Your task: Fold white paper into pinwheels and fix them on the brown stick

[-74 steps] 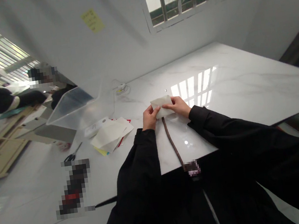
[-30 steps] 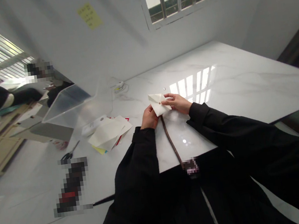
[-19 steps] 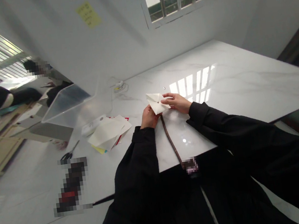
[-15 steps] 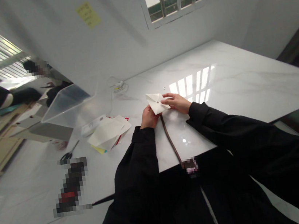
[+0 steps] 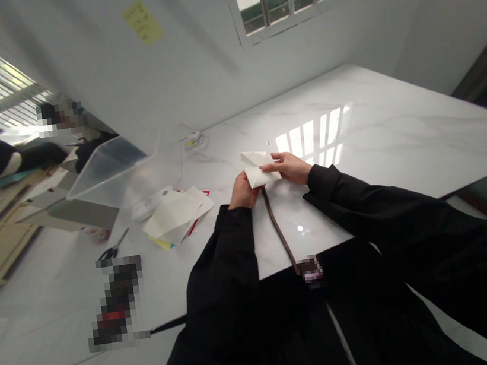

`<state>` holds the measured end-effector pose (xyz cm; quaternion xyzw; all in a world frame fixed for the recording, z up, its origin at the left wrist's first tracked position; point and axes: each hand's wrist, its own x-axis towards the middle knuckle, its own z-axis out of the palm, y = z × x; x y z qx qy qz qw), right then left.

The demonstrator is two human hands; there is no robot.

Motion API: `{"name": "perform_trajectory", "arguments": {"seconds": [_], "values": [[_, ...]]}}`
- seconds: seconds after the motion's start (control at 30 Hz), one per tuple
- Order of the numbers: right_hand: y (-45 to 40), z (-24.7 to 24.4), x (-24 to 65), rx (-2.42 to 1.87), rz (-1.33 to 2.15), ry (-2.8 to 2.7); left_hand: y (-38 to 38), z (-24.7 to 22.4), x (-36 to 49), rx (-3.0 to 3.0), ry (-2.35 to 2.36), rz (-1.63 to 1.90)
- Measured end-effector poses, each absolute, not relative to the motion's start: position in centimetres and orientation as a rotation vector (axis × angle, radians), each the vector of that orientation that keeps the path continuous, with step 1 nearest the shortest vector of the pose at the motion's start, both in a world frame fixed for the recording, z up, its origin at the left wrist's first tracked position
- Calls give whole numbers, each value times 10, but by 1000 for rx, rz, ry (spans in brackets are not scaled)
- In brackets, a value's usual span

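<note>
Left hand [image 5: 241, 192], fingers closed around the near-left edge of a folded paper square [image 5: 256, 176]; right hand [image 5: 294, 168], partly curled, pinches the opposite side. The square is held above the surface [image 5: 389, 127], at the far visible end of a brown cord [image 5: 276, 225]. Uneven thumb pressure could skew a crease; a slackened pinch might let the flaps spring open.

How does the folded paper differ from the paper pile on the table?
The folded paper is smaller, its creases meeting near the middle; the paper pile spreads wider in overlapping sheets. The left hand and right hand hold the folded paper; the paper pile lies on the table. Both show off-white paper.
</note>
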<state>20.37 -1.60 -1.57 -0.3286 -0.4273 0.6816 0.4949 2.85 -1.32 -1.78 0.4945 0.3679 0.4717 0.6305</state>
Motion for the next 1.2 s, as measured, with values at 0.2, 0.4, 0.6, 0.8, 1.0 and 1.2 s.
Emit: {"name": "perform_trajectory", "arguments": {"seconds": [0.2, 0.4, 0.6, 0.8, 1.0, 1.2], "values": [[-15, -16, 204, -787, 1678, -1046, -14, -17, 29, 1133, 818, 1077], [-16, -14, 204, -747, 1706, -1026, -13, -16, 31, 1166, 808, 1060], [-16, -10, 204, -792, 1724, -1027, -14, -15, 31, 1193, 822, 1064], [-15, -11, 204, -797, 1717, -1033, -14, -16, 30, 1188, 829, 1059], [-14, -14, 205, -791, 1714, -1011, -10, -22, 29, 1156, 845, 1123], [-14, -13, 205, -789, 1698, -943, -12, -22, 28, 1328, 940, 1156]]}}
